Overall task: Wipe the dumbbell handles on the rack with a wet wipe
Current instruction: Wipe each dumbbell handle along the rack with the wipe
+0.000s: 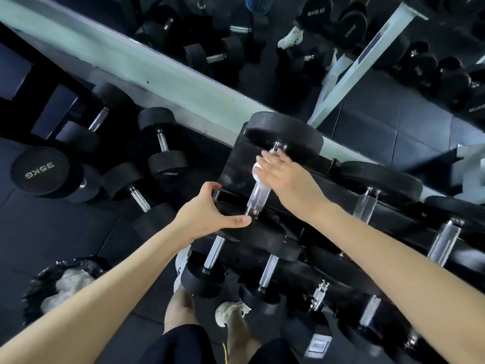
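Note:
A large black dumbbell lies on the top tier of the rack (328, 206), its knurled silver handle (258, 197) running between two thick round heads. My right hand (282, 174) lies over the upper part of that handle with fingers fairly straight, pressing a white wet wipe (257, 170) against the metal. My left hand (210, 214) grips the rim of the near head (252, 235), thumb across its top edge. More dumbbells with silver handles sit on the rack to the right (366, 206) and on the lower tier (215, 252).
Several black dumbbells lie on the dark floor at left, one marked 35KG (39, 170). A mirror (341, 61) along the wall reflects the rack. A black bin (63, 285) holding white waste stands at lower left. My legs and shoes (231, 311) are below.

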Demonstrator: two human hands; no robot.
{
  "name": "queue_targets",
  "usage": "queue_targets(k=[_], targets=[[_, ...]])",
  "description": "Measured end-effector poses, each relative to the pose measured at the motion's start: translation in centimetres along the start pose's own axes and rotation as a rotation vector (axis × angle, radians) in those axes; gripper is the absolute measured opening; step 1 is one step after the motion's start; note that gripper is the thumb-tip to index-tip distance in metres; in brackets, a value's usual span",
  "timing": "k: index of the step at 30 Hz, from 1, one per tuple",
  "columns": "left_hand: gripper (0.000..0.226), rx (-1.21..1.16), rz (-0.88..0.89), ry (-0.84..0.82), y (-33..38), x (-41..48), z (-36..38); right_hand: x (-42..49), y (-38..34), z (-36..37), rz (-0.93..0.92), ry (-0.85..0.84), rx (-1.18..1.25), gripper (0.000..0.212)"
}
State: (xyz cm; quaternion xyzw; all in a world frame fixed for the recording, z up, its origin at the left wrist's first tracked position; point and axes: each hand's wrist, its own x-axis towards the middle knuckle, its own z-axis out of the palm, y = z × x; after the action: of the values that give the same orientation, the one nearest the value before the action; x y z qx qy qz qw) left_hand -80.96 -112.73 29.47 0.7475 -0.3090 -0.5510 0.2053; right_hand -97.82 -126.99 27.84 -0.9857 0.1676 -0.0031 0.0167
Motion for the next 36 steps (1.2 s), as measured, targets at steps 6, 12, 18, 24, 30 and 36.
queue_targets(k=[6,12,18,24,30,36], targets=[[0.095,0.023,0.027,0.033,-0.1,-0.4,0.2,-0.5,0.7,-0.7,-0.316,-0.176,-0.147,0.044],[0.093,0.049,0.037,0.028,0.0,-0.5,0.1,0.9,2.2,-1.9,-0.537,-0.295,-0.136,0.055],[0.093,0.058,0.038,0.023,0.1,-0.7,0.0,1.9,2.6,-1.9,-0.462,-0.276,-0.203,0.052],[0.092,0.090,0.058,0.024,0.2,-0.8,-0.1,-0.1,0.2,-1.5,-0.578,-0.389,-0.265,0.056],[0.091,0.098,0.065,0.014,0.4,-0.9,-0.3,2.1,2.8,-2.9,-0.338,-0.299,-0.377,0.045],[0.092,0.134,0.080,0.030,0.5,-0.9,0.0,3.5,-1.8,-2.7,-0.331,-0.658,-0.296,0.039]])
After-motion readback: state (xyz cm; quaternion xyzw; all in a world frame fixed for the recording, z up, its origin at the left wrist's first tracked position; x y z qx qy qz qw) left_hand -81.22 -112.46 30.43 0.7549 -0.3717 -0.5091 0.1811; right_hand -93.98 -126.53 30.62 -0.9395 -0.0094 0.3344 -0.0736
